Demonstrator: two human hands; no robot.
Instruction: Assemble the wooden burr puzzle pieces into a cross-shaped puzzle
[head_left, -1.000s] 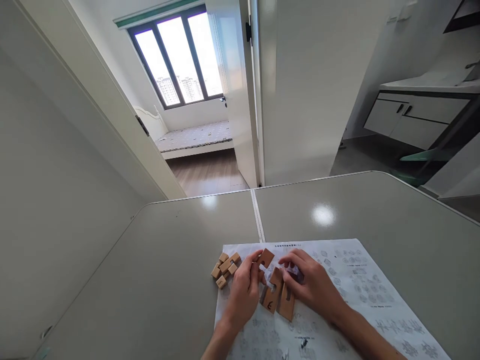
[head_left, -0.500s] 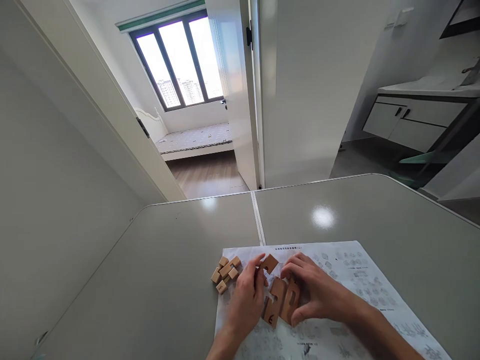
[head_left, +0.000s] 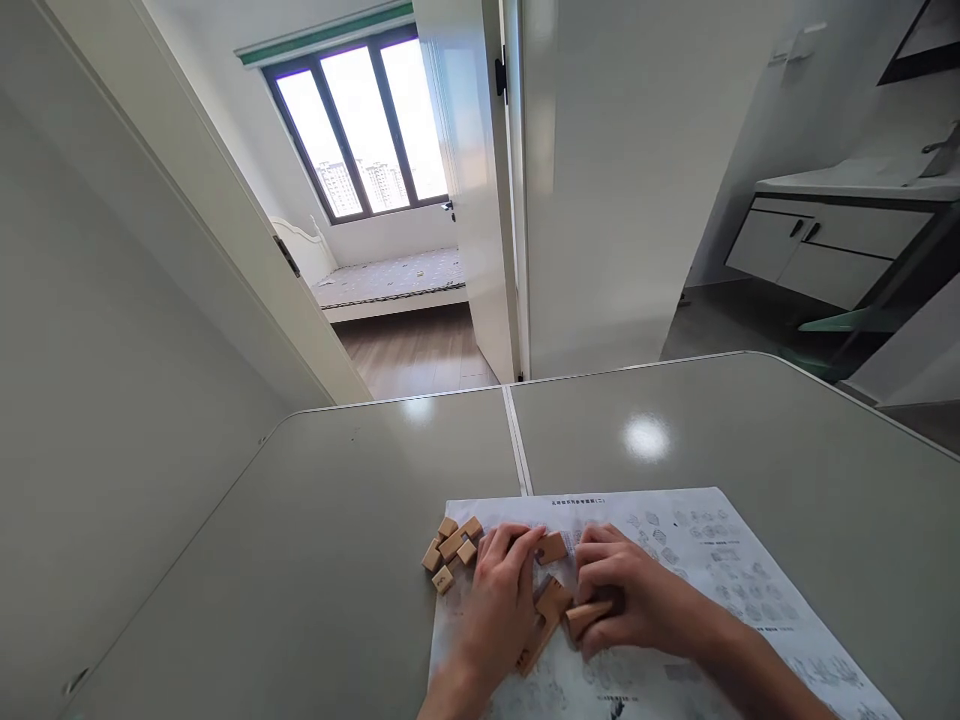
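A: Head view: which step is in hand?

B: Judged from the poses, wooden pieces are being handled and turned over a printed sheet (head_left: 739,560); the right hand (head_left: 637,595) holds a narrow-edged piece (head_left: 589,616) between thumb and fingers, beside the notched piece (head_left: 556,598)

A: Where are the other pieces?

B: The upper piece (head_left: 553,547) is at the fingertips of the left hand (head_left: 499,590); a group of small blocks (head_left: 454,543) lies to the left of that hand, at the sheet's left edge, partly on the table (head_left: 360,520)

A: What would a next move call for?

B: Probably a steady right pinch and a small wrist turn, with the notched piece kept from sliding

A: And the pose of each hand?

B: Left: back of the hand up, fingers bent and close together, reaching forward; whether its thumb closes on the upper piece cannot be told. Right: forearm slanting in from the lower right, fingers curled, thumb low, the grip narrow
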